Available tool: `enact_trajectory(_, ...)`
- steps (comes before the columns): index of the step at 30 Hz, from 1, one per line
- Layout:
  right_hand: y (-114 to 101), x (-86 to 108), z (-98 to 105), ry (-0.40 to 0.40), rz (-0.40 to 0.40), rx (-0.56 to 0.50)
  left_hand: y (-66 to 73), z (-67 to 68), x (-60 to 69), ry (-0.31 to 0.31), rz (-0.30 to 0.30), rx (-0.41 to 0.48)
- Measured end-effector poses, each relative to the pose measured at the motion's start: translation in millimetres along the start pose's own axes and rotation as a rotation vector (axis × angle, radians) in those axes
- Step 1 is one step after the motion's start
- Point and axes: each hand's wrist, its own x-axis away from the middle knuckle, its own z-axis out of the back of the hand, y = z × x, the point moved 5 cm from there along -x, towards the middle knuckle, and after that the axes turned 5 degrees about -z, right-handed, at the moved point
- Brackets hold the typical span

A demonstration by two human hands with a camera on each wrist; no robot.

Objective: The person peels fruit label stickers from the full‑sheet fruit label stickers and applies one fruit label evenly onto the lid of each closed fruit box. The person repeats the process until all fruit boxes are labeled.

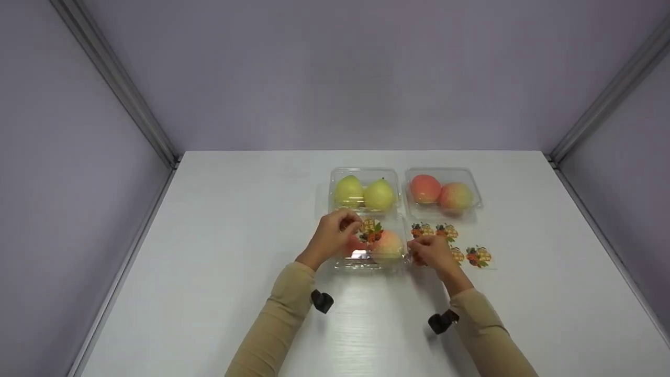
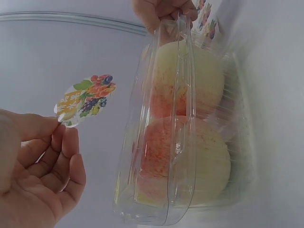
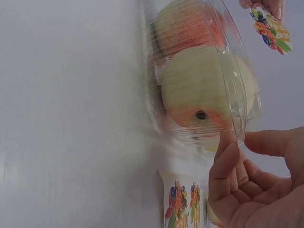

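Note:
A clear plastic box [image 2: 185,199] with two peaches [image 2: 190,156] inside stands in front of me, its lid closed. My left hand [image 1: 335,233] is over the box's left part, pinching a round fruit-print sticker [image 2: 85,99] by its edge between thumb and index finger. In the left wrist view the sticker hangs apart from the lid. At the box's right side, my right hand [image 1: 432,251] pinches the plastic rim [image 3: 240,135] between thumb and fingers. Beside and partly under that hand lies a sheet of similar stickers [image 1: 478,256].
Behind the near box stands another clear box with two yellow-green pears [image 1: 378,195]. To its right is a clear box with two reddish fruits [image 1: 425,189]. All stand on a white table [image 1: 235,235], enclosed by pale walls [image 1: 350,78] at the back and sides.

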Motion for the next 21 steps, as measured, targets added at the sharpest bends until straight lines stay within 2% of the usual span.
enact_trajectory(5,-0.5,-1.1,-1.0,-0.001,-0.03,-0.016,-4.6,-2.8,-3.6,-0.059,0.044,0.017)
enact_trajectory(10,-0.5,0.6,-2.6,-0.004,-0.052,-0.013,-8.5,-2.6,-6.4,-0.088,0.085,0.029)
enact_trajectory(21,-2.0,0.9,-2.3,0.003,-0.034,-0.035,-12.5,-4.0,-14.4,-0.111,0.112,0.005)
